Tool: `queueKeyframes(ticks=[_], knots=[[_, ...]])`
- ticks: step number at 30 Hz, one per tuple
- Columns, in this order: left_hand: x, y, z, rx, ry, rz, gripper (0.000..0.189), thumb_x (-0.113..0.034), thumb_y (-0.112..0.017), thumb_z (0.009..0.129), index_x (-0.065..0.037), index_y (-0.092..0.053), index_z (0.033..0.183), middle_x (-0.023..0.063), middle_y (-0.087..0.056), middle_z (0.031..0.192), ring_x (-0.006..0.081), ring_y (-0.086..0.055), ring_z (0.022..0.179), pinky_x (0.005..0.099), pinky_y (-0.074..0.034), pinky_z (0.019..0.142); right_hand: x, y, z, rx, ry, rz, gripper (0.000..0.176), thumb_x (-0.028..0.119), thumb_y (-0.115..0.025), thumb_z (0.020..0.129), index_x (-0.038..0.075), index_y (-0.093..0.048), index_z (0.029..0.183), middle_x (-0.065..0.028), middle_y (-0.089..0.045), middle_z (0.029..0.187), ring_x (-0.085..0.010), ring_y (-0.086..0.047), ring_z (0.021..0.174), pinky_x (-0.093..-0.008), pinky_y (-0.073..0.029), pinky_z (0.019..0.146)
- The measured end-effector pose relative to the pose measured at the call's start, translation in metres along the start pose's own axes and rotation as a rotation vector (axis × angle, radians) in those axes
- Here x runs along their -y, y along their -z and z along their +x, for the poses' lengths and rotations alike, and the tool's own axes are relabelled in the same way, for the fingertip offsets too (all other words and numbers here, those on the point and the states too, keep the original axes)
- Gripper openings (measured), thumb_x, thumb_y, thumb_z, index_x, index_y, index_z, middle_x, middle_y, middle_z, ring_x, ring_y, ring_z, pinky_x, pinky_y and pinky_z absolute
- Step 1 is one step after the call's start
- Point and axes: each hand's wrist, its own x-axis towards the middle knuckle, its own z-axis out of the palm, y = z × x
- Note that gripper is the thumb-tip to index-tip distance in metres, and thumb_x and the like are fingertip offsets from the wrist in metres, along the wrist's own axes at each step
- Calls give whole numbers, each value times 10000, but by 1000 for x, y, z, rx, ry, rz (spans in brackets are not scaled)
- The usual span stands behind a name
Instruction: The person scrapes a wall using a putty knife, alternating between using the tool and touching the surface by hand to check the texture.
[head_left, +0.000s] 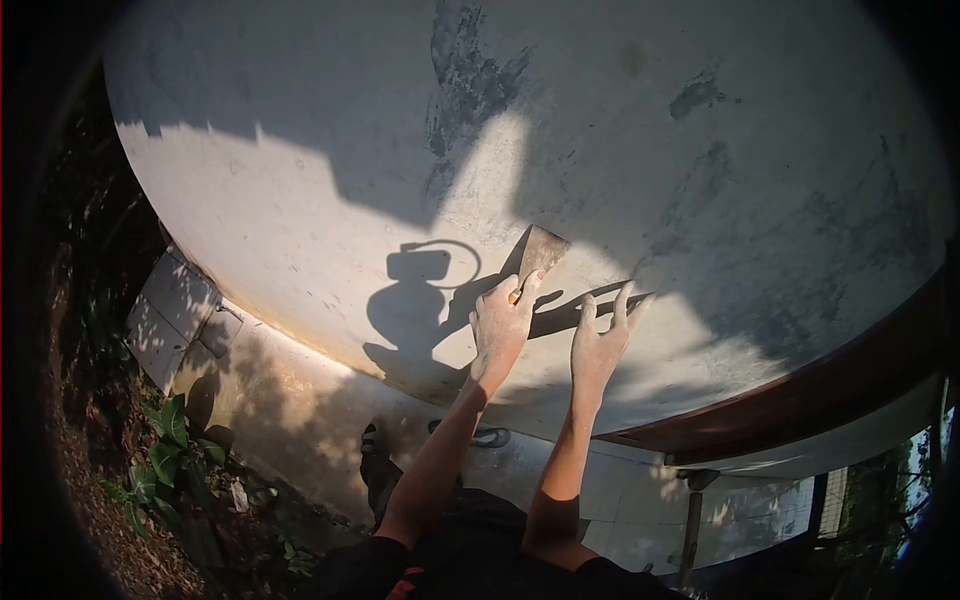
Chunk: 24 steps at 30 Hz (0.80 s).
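Note:
My left hand is closed around the handle of a putty knife. Its wide, dull metal blade points up and lies over the pale wall; a bit of yellowish handle shows between my fingers. To the right, my right hand has its fingers spread, fingertips close to the same wall and nothing in them. Both hands look dusty with pale powder. Dark grey patches mark the wall above the blade, with fainter smears to the right.
Shadows of my head and arms fall on the wall. Below runs a pale paved walkway, where my sandalled foot shows. Leafy plants grow at lower left. A reddish-brown ledge and a post stand at lower right.

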Motion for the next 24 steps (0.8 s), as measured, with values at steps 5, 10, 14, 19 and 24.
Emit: queueKeyframes(ticks=[5,10,14,19,24], knots=[[42,-9,-13,24,48,-188,547,-473,-581,939,-11,-506,656,156,-530,575,392,-522,592,459,-414,607,-3,3,2,-4,-14,4,638,161,-650,894,45,-392,1466,-248,-100,1593,-386,-161,1469,-436,-207,1177],[9,-4,1,121,75,-23,571,-498,-567,941,-8,-485,659,161,-511,577,392,-484,574,461,-393,609,-5,-5,-5,-20,-4,42,673,158,-656,890,92,-361,1492,-225,-100,1599,-383,-170,1467,-447,-228,1172],[21,-3,-4,147,118,-71,537,-496,-559,946,-19,-562,700,152,-557,595,392,-535,602,456,-408,618,-4,-10,-9,-40,-42,59,680,152,-654,890,107,-354,1498,-225,-107,1599,-380,-185,1464,-457,-246,1164],[25,2,4,216,116,-83,529,-493,-558,947,-18,-570,714,153,-577,604,407,-561,633,461,-422,634,-7,-10,-6,-71,-83,97,657,159,-663,888,98,-385,1481,-242,-208,1571,-393,-242,1444,-461,-249,1159],[-5,-5,18,213,-54,-64,560,-485,-575,942,1,-492,676,197,-498,558,430,-503,577,468,-396,589,-15,-16,-10,-110,-124,163,616,123,-644,908,52,-393,1466,-249,-263,1548,-365,-306,1420,-429,-318,1129]])
